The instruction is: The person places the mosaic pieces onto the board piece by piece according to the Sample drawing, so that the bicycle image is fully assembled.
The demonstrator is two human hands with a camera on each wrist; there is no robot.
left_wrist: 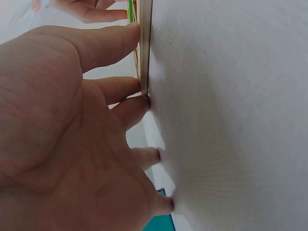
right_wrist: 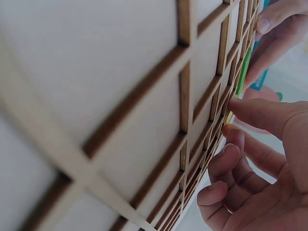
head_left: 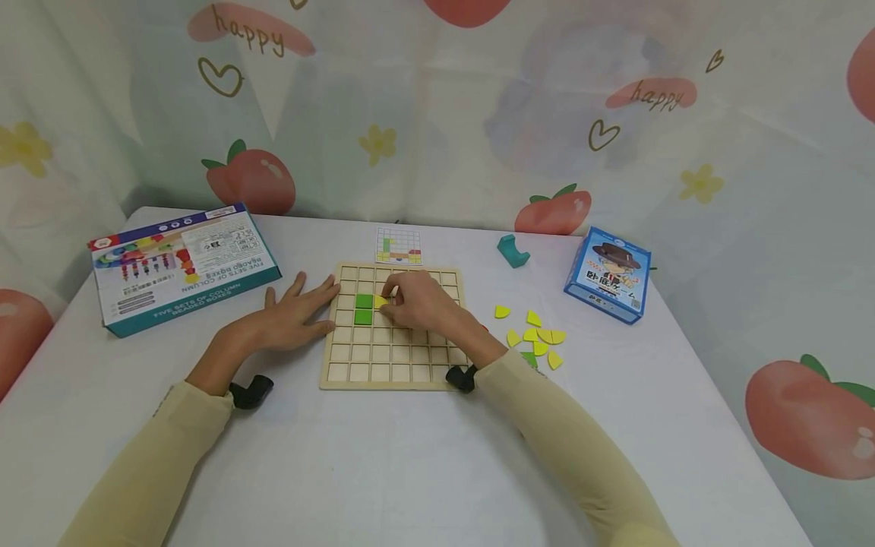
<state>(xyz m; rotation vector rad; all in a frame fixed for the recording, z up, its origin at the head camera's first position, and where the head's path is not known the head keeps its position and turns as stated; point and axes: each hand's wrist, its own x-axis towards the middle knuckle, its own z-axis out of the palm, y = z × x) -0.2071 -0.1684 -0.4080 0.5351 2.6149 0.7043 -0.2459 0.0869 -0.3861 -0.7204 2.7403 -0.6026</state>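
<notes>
On my feed, wooden board (head_left: 390, 386) nearest, loose yellow pieces (head_left: 544, 335) to its right. My left hand (head_left: 290, 313) is spread wide, touching the board's left edge. My right hand (head_left: 420, 300) pinches a yellow piece (head_left: 379, 301) at the board, just beside the farther green square (head_left: 364, 301). Printed card (head_left: 399, 246) lies beyond.

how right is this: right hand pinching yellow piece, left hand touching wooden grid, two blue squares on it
Not blue: the head view shows two green squares on the wooden grid. The right hand pinches a yellow piece and the left hand touches the grid.
</notes>
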